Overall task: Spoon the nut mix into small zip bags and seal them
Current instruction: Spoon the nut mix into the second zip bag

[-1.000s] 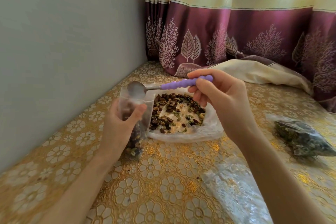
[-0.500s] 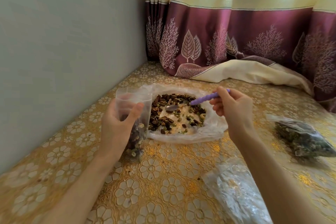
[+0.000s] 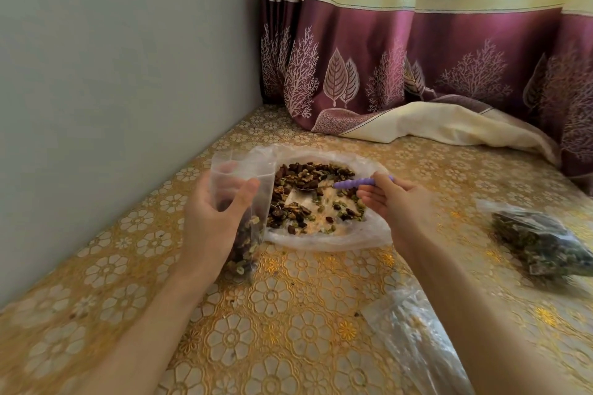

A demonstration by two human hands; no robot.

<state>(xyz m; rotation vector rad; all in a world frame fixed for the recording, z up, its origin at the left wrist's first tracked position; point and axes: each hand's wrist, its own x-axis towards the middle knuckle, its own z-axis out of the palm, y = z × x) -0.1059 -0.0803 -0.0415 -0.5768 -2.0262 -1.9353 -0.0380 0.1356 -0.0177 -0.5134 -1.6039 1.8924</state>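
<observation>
The nut mix point(image 3: 316, 199) lies spread on an open clear plastic bag point(image 3: 324, 242) on the gold-patterned table. My left hand point(image 3: 213, 218) holds a small clear zip bag point(image 3: 244, 170) upright at the pile's left edge, its mouth open and its lower part filled with nuts. My right hand point(image 3: 398, 202) grips the purple beaded handle of a spoon point(image 3: 354, 183). The metal bowl of the spoon sits low in the far part of the pile with nuts on it.
A filled small bag of nut mix point(image 3: 542, 242) lies on the table at the right. Empty clear bags point(image 3: 417, 340) lie at the lower right, under my right forearm. A grey wall runs along the left, and a maroon curtain point(image 3: 417, 61) hangs behind.
A second ago the spoon was above the mouth of the small bag. My right hand has since carried it right and down into the nut pile. My left hand and its bag stayed put.
</observation>
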